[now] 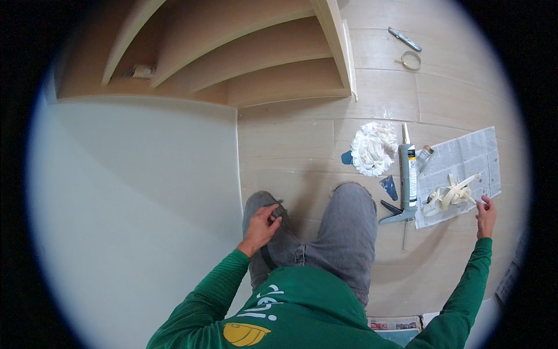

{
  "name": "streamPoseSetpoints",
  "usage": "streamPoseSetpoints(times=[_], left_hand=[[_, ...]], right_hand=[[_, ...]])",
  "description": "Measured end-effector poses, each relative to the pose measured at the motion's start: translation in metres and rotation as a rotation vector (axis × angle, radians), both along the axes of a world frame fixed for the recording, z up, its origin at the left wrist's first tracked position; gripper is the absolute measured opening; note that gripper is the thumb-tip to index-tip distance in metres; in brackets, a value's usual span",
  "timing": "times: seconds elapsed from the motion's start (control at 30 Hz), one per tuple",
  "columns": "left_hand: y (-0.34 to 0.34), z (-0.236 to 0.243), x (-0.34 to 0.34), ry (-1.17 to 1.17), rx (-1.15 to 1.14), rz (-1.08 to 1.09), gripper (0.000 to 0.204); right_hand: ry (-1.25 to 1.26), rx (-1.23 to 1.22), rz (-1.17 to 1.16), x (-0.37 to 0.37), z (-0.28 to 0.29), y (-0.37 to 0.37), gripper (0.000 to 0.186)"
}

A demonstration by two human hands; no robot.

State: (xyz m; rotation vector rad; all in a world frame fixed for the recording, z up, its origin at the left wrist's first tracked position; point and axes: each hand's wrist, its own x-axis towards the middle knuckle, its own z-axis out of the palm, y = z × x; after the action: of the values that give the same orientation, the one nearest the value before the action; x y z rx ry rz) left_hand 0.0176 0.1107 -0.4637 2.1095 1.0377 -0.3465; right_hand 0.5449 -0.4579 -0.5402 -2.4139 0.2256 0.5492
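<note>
My left hand [261,230] rests by my left knee, its fingers loosely bent and apart. My right hand [485,215] is at the newspaper sheet [482,151], fingertips pinched at the end of a strip in a heap of cream peeled strips [456,192]. Left of the sheet lie a grey caulking gun with a tube [409,180], a small glass jar [425,157], a crumpled white paper pile [375,145] and two blue scrapers [388,187].
A wooden shelf unit [341,55] stands ahead, beside a white wall [139,192]. On the tiled floor [442,93] lie a utility knife [404,38] and a tape ring [411,52]. More printed papers [395,323] are at lower right.
</note>
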Motion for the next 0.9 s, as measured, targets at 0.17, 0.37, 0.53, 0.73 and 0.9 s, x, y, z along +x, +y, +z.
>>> streamPoseSetpoints(times=[0.17,0.37,0.53,0.73,0.9], left_hand=[[0.014,-0.012,0.051,0.047,0.007,-0.073,0.053],[0.059,-0.111,0.191,0.097,0.306,-0.372,0.076],[0.059,-0.143,0.319,0.293,0.353,-0.51,0.098],[0.054,-0.173,0.34,0.393,0.329,-0.568,0.106],[0.057,-0.185,0.331,0.386,0.362,-0.586,0.11]], right_hand=[[-0.203,-0.264,0.023,0.016,0.001,0.009,0.042],[-0.406,0.22,0.311,-0.032,0.004,0.225,0.043],[-0.44,0.383,0.507,-0.06,-0.048,0.396,0.046],[-0.472,0.256,0.557,-0.047,-0.104,0.495,0.059],[-0.469,0.208,0.621,-0.035,-0.12,0.526,0.025]])
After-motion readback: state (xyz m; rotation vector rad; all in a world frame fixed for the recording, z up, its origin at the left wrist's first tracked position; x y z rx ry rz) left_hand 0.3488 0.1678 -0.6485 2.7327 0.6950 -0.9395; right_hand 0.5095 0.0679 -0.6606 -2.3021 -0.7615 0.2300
